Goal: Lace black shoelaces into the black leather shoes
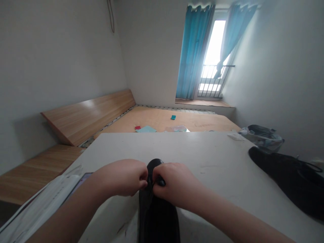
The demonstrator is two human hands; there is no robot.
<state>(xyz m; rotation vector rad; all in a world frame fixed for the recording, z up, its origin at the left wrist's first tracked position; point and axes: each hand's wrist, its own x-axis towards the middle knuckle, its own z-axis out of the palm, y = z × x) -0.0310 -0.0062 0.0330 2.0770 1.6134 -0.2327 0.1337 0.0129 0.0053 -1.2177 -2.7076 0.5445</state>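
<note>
Head view: left hand [120, 178], right hand [176, 185] clenched on top end of black glossy object [158, 219] between them.

A long glossy black object [158, 219], rounded far end, on a white tabletop [202, 158]

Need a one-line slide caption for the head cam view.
Head view: left hand and right hand pinch the top of a glossy black item over a white table.

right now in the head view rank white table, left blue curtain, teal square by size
White table looks largest, left blue curtain next, though the table's nearness makes that pair unsure; teal square smallest.
</note>
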